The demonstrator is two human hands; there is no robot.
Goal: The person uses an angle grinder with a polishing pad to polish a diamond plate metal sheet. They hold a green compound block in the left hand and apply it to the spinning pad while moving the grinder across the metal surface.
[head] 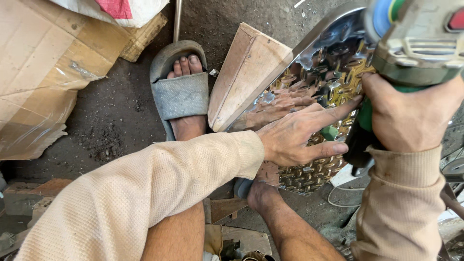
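Embossed metal sheet held under a hand and a power tool

Embossed metal sheet (316,87), shiny and stamped with a raised diamond pattern, stands tilted in the right half of the scene, leaning against a wooden block (244,72) on its left and running from the far right down toward the near middle. Its surface mirrors the fingers laid on it.

At the far left, flattened cardboard (41,67) lies on the dirt floor (116,111), with a white sack (116,9) at the far edge. Right of it, a bare foot in a grey slide sandal (179,92) rests flat on the floor, just beside the wooden block. A second foot (261,195) shows nearer, below the sheet's lower edge.

The left hand (297,137), in a cream knitted sleeve, lies on the sheet with its grip spread, the forefinger stretched to the right along the pattern and the thumb pointing the same way below it. It holds nothing; it presses on the metal.

The right hand (408,113) has its grip pressed together around the green body of a power tool (415,43), whose grey head sits at the far right corner, over the sheet's upper part. A white cable (338,198) lies on the floor near the right.
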